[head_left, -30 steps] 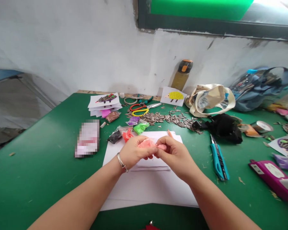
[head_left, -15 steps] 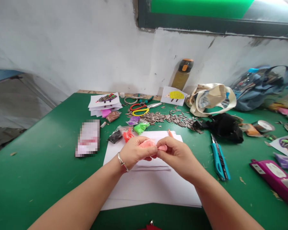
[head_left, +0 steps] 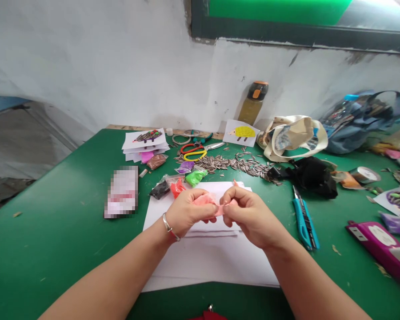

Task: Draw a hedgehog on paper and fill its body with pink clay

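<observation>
Pink material [head_left: 204, 199] | between both hands' fingers [head_left: 208, 210] | bag or clay, unclear

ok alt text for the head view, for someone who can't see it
A person's bare left hand and right hand pinch soft pink putty-like material above stacked white paper on a green table; striped sunflower seeds and red-and-yellow-handled scissors lie beyond.

No readable words, labels, brands, numbers or signs are appearing, and the rectangular item [head_left: 122, 192] is showing only blurred blocks.
</observation>
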`<state>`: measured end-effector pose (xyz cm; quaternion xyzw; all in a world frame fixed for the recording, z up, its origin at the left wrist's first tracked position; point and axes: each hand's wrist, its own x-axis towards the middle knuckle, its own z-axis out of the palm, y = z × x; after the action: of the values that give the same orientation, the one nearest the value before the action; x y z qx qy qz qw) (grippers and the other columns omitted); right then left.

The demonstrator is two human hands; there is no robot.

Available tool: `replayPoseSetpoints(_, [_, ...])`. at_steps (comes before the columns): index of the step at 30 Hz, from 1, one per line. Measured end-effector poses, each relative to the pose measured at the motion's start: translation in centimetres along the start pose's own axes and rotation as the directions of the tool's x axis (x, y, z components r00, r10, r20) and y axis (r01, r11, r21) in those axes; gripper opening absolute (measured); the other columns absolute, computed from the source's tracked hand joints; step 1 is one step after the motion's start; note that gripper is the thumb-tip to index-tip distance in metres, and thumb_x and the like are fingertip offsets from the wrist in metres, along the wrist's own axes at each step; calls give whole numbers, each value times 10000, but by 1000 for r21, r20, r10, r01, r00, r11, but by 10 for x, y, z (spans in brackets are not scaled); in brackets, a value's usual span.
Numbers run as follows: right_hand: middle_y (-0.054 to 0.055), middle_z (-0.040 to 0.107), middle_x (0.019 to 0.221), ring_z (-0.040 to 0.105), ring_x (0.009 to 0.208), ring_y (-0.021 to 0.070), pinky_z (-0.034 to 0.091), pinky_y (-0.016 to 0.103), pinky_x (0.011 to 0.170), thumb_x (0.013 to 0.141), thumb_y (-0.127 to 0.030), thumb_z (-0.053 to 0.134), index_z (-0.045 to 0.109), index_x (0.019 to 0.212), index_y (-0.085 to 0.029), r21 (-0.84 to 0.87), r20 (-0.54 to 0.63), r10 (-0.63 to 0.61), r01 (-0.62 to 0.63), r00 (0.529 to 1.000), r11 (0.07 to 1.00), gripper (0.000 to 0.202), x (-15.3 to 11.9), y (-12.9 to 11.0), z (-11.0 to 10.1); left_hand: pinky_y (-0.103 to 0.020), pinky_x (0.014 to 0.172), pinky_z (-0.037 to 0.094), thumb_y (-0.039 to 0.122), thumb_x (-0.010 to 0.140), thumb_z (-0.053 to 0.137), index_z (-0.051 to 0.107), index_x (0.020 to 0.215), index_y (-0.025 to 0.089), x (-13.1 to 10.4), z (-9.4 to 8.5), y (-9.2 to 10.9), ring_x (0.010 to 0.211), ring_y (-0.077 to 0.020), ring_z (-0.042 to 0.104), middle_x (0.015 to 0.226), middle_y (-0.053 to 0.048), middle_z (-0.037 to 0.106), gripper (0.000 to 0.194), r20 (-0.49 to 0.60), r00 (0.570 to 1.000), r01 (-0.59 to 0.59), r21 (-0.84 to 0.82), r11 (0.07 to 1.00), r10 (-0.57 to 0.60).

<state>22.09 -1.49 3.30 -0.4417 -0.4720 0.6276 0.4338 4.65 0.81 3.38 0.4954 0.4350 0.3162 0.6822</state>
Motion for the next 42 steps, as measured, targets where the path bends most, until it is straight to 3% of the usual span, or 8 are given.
replayPoseSetpoints(6, [-29,614,772,568,638,57,459,179,608,779,-207,719,660,941,-212,416,-151,-24,85,988,905,172,4,-9,-19,-214,593,477,414,680,770,631,795,147,7,-24,7,674,-121,628,766,-12,648,322,-221,974,-54,-7,999,51])
replayPoseSetpoints(10, [12,630,855,582,678,66,492,196,652,829,-309,692,683,904,-174,430,-162,4,67,987,900,155,6,-5,-19,-280,651,516,574,807,592,649,849,158,11,-41,6,755,-178,644,861,-52,677,422,-326,915,-124,329,936,236])
replayPoseSetpoints(15, [-21,614,811,557,607,46,455,171,590,736,-260,785,639,824,-191,395,-90,62,-22,994,919,184,3,-4,-11,-305,707,466,454,928,435,645,858,212,16,-48,-3,744,-192,624,765,-16,669,328,-216,825,-87,865,495,522])
replayPoseSetpoints(22, [-7,608,744,518,519,49,391,180,493,802,-355,717,646,828,-161,294,-63,59,-38,996,955,208,4,-2,-11,-422,1033,367,338,931,418,625,1104,160,41,-71,-26,1070,-255,586,1108,-110,676,324,23,740,-117,989,95,672])
replayPoseSetpoints(30, [-45,542,621,435,417,39,287,181,418,851,-430,643,539,712,-172,278,-69,70,-48,995,959,311,5,1,-5,-495,1053,360,517,832,577,429,1397,136,45,-85,-26,1235,-343,481,1292,-159,584,698,-237,719,143,970,194,654])
replayPoseSetpoints(35, [-53,514,582,381,409,44,257,189,413,831,-479,647,509,699,-187,307,-121,71,-30,990,951,349,6,2,-5,-491,1137,267,509,862,563,489,1348,179,24,-71,-10,1359,-305,363,1411,-134,488,593,-163,455,-65,974,215,876])
replayPoseSetpoints(38, [-60,463,547,319,405,44,215,201,407,816,-518,645,456,635,-190,285,-154,43,3,987,958,420,7,4,-3,-453,1126,314,399,892,561,572,1263,192,5,-40,-4,1296,-271,454,1348,-112,552,425,-122,501,-329,889,318,857])
replayPoseSetpoints(42, [-41,486,534,389,440,78,322,234,456,899,-517,527,505,647,-201,-24,-224,-89,86,971,996,404,4,7,2,-401,987,477,458,889,567,616,1209,204,-10,4,-9,1190,-269,552,1277,-108,604,412,-164,825,-432,434,791,541])
